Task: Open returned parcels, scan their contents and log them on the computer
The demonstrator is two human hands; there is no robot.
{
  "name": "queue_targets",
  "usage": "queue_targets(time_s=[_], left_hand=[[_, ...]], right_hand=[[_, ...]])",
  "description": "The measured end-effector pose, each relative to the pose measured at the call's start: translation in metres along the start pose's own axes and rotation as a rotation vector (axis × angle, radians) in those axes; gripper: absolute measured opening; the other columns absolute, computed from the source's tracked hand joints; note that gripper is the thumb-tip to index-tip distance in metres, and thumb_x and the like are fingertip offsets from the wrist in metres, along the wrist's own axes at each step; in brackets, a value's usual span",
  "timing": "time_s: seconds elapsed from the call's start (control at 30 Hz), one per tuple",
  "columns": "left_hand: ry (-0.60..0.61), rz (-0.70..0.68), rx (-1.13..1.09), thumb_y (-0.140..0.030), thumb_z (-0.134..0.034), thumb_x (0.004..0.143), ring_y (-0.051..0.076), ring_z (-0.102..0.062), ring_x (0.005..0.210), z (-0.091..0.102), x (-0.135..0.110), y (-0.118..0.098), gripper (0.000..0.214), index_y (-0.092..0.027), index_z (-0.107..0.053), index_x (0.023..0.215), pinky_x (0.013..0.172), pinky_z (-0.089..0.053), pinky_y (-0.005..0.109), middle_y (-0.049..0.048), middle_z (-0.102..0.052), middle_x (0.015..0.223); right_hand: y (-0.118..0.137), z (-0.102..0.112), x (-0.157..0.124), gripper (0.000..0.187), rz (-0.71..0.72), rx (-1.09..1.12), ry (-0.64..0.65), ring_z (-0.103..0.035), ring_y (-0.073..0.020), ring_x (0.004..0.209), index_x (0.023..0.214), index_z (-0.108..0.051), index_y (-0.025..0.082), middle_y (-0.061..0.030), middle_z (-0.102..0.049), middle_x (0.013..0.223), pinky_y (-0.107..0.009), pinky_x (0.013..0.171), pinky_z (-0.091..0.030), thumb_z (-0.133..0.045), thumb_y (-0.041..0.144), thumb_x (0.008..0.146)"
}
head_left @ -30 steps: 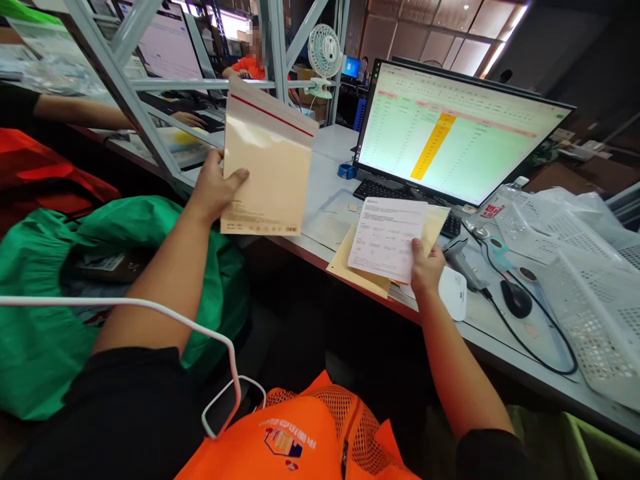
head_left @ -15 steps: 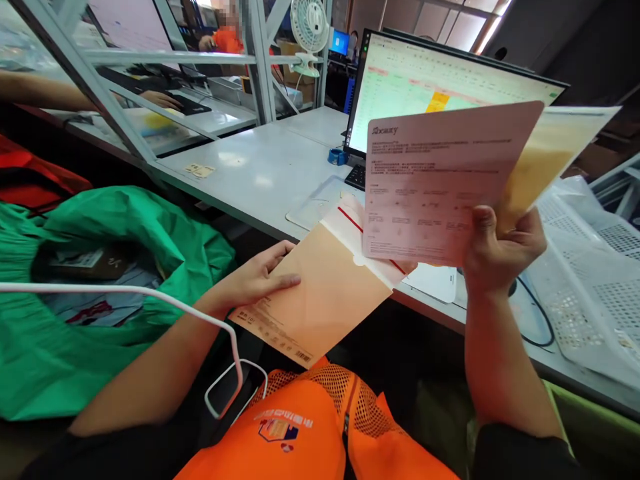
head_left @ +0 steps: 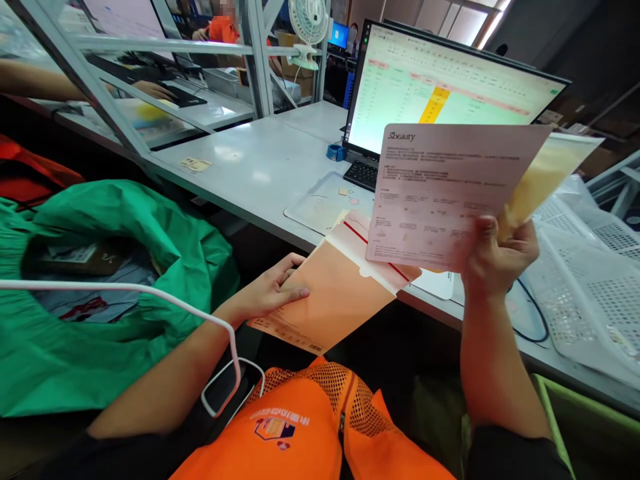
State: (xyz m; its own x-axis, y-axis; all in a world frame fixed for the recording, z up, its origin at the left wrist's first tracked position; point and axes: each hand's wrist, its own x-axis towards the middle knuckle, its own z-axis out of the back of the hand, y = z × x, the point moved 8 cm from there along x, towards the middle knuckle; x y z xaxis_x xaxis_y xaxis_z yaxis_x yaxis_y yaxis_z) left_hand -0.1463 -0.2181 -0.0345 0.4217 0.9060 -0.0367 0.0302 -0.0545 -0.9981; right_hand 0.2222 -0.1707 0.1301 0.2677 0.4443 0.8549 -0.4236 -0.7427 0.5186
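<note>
My left hand (head_left: 273, 290) grips a peach paper envelope (head_left: 325, 297) low over the desk's front edge, its flap with a red line turned away from me. My right hand (head_left: 497, 260) is raised and holds a printed pink-tinted sheet (head_left: 450, 197) headed "beauty". That hand also holds a cream-yellow envelope (head_left: 545, 177), mostly behind the sheet. The lower corner of the sheet lies just above the peach envelope's flap.
A green bag (head_left: 100, 267) with papers inside lies left, below the desk (head_left: 250, 167). White perforated baskets (head_left: 595, 280) stand right. A monitor (head_left: 450, 87) showing a spreadsheet and a keyboard (head_left: 361, 175) are ahead. Beyond a metal frame, a co-worker's hand (head_left: 150, 89) rests near another keyboard.
My left hand has lowered the peach envelope from upright to nearly flat, with its flap now showing. My right hand has lifted the sheet and cream-yellow envelope closer to my view.
</note>
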Motion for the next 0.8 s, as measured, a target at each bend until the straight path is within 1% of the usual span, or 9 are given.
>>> queue_targets(time_s=[0.1,0.2,0.3,0.37,0.5,0.57,0.63,0.7,0.8], left_hand=[[-0.012,-0.003,-0.019,-0.048,-0.083,0.089,0.023,-0.078,0.093,-0.001,-0.002,0.001,0.052,-0.025,-0.049,0.122,0.07,-0.064,0.026,0.0019,-0.075,0.102],[-0.03,-0.015,-0.037,-0.049,-0.083,0.088,0.024,-0.078,0.092,-0.004,-0.002,0.003,0.054,-0.026,-0.048,0.123,0.071,-0.065,0.028,0.0023,-0.075,0.103],[-0.043,-0.029,-0.019,-0.05,-0.083,0.089,0.024,-0.078,0.092,-0.008,-0.001,0.006,0.054,-0.026,-0.049,0.124,0.07,-0.064,0.028,0.0035,-0.076,0.103],[-0.057,-0.041,-0.004,-0.052,-0.082,0.089,0.025,-0.078,0.091,-0.009,0.001,0.007,0.054,-0.025,-0.05,0.124,0.07,-0.064,0.028,0.0042,-0.076,0.103],[-0.073,-0.069,0.087,-0.061,-0.082,0.085,0.03,-0.078,0.104,-0.014,0.012,0.002,0.06,-0.022,-0.059,0.125,0.079,-0.066,0.034,0.0093,-0.078,0.114],[-0.164,-0.124,0.18,-0.07,-0.076,0.086,0.034,-0.075,0.113,-0.014,0.02,-0.006,0.064,-0.019,-0.068,0.123,0.092,-0.064,0.041,0.0129,-0.079,0.12],[-0.306,-0.181,0.236,-0.077,-0.069,0.089,0.037,-0.071,0.123,-0.011,0.025,-0.014,0.068,-0.016,-0.075,0.12,0.104,-0.06,0.045,0.0141,-0.079,0.122],[-0.371,-0.209,0.228,-0.077,-0.07,0.088,0.038,-0.069,0.128,-0.012,0.027,-0.015,0.068,-0.016,-0.077,0.118,0.11,-0.056,0.046,0.0142,-0.079,0.124],[-0.348,-0.23,0.128,-0.072,-0.078,0.084,0.035,-0.072,0.121,-0.015,0.026,-0.007,0.067,-0.015,-0.075,0.119,0.106,-0.058,0.044,0.0155,-0.078,0.127]], right_hand=[[-0.001,0.0,0.0,0.047,-0.02,0.012,0.005,-0.074,-0.0284,0.111,0.12,-0.075,0.019,-0.0084,-0.077,0.111,-0.056,0.11,-0.053,-0.08,0.053,0.089],[0.0,-0.008,-0.012,0.046,-0.08,-0.014,0.04,-0.074,-0.0278,0.108,0.112,-0.076,0.019,-0.0073,-0.077,0.104,-0.052,0.105,-0.057,-0.081,0.057,0.087],[-0.001,-0.021,-0.028,0.043,-0.18,-0.03,0.159,-0.074,-0.0243,0.092,0.1,-0.076,0.019,-0.0058,-0.077,0.093,-0.042,0.088,-0.063,-0.086,0.056,0.082],[-0.001,-0.029,-0.038,0.043,-0.248,-0.058,0.254,-0.072,-0.0215,0.079,0.094,-0.076,0.019,-0.004,-0.076,0.085,-0.036,0.075,-0.063,-0.09,0.057,0.077],[0.006,-0.051,-0.059,0.047,-0.344,-0.071,0.5,-0.06,-0.0167,0.061,0.082,-0.076,0.019,-0.0007,-0.071,0.07,-0.029,0.054,-0.053,-0.093,0.061,0.07],[0.015,-0.067,-0.072,0.048,-0.342,-0.041,0.649,-0.053,-0.0135,0.056,0.077,-0.075,0.019,0.0014,-0.064,0.063,-0.025,0.051,-0.047,-0.09,0.065,0.072],[0.023,-0.077,-0.081,0.054,-0.319,-0.023,0.735,-0.043,-0.0107,0.053,0.068,-0.07,0.019,0.0036,-0.052,0.054,-0.024,0.049,-0.04,-0.08,0.07,0.081],[0.023,-0.077,-0.081,0.062,-0.298,-0.039,0.723,-0.035,-0.0096,0.052,0.06,-0.059,0.019,0.0043,-0.04,0.052,-0.024,0.048,-0.032,-0.068,0.072,0.091],[0.015,-0.065,-0.07,0.065,-0.293,-0.09,0.64,-0.03,-0.0096,0.054,0.058,-0.046,0.02,0.0042,-0.033,0.056,-0.025,0.048,-0.026,-0.061,0.071,0.096]])
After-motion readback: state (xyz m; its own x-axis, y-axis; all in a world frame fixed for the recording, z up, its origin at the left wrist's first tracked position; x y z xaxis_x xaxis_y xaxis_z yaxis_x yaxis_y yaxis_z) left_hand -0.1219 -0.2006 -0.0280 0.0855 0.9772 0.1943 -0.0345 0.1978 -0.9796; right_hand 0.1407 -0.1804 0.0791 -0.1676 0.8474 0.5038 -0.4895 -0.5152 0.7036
